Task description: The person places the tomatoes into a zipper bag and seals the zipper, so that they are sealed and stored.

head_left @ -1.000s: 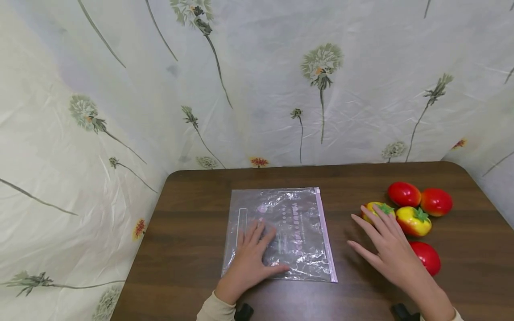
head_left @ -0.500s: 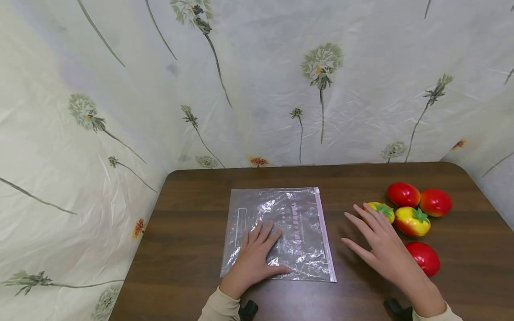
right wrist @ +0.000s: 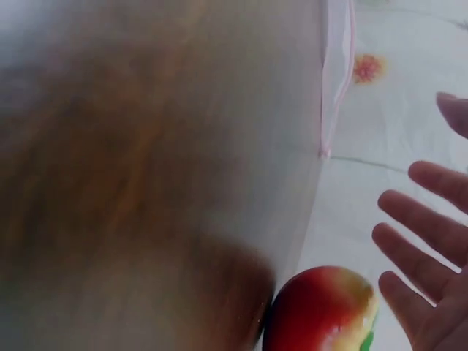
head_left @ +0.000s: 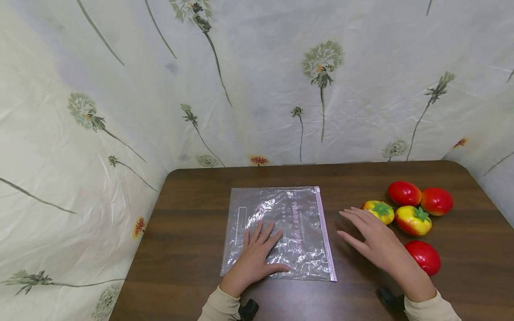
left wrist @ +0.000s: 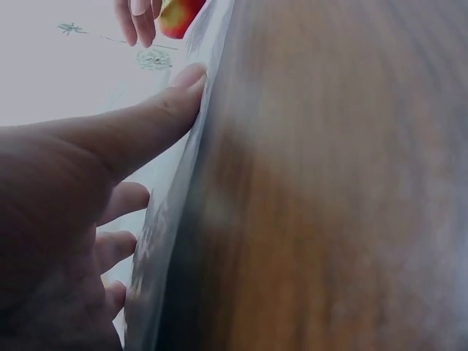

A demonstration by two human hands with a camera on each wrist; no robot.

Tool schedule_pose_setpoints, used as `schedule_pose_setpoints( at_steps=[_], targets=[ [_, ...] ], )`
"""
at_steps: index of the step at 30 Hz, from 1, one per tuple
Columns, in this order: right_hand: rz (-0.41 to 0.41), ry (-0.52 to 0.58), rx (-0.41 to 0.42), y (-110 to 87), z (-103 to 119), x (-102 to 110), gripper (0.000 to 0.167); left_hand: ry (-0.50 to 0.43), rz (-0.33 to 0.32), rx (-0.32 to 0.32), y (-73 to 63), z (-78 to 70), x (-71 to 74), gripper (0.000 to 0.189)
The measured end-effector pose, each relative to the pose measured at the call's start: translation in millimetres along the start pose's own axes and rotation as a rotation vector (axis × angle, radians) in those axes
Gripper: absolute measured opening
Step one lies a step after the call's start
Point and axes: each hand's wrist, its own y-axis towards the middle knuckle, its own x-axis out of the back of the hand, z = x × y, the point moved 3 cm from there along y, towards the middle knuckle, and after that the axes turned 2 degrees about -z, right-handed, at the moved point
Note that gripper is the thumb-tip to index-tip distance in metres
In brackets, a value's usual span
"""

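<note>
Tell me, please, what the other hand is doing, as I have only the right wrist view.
Observer: The left hand rests, fingers spread, on a clear, rectangular plastic bag with pink print.
Operator: Thank you; I see just one glossy, rounded, red-and-yellow fruit, so how many fruits are there in all?
Observer: The head view shows five fruits.
Operator: And could you say which of them lies nearest the person?
Observer: A glossy, rounded red one, just beside the wrist of the right hand.

outstretched right hand (right wrist: 439, 235) near a red-and-yellow fruit (right wrist: 316, 311); probably a brown tabletop (right wrist: 139, 146), blurred
</note>
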Motion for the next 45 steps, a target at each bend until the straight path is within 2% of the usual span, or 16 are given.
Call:
schedule_pose_setpoints(
  at_steps=[7,17,24,34,45],
  targets=[
    [0.045,0.006,-0.012,5.8,-2.5,-5.3,0.057,-0.037,0.013,-0.007,0.3,-0.3,0.6,0.087],
    [0.114,0.032,-0.060,11.7,-5.5,-9.1,0.056,-0.053,0.014,-0.029,1.9,3.1,1.0,0.067],
    [0.142,0.037,-0.069,13.5,-9.8,-13.6,0.054,-0.071,0.025,-0.003,2.6,3.4,1.0,0.054],
    [0.187,0.068,-0.095,23.3,-12.2,-17.4,0.051,-0.126,0.021,0.022,1.1,3.8,2.3,0.052],
    [0.221,0.054,-0.061,48.6,-17.9,-30.1,0.041,-0.132,0.028,0.024,1.0,4.6,1.6,0.052]
  ],
)
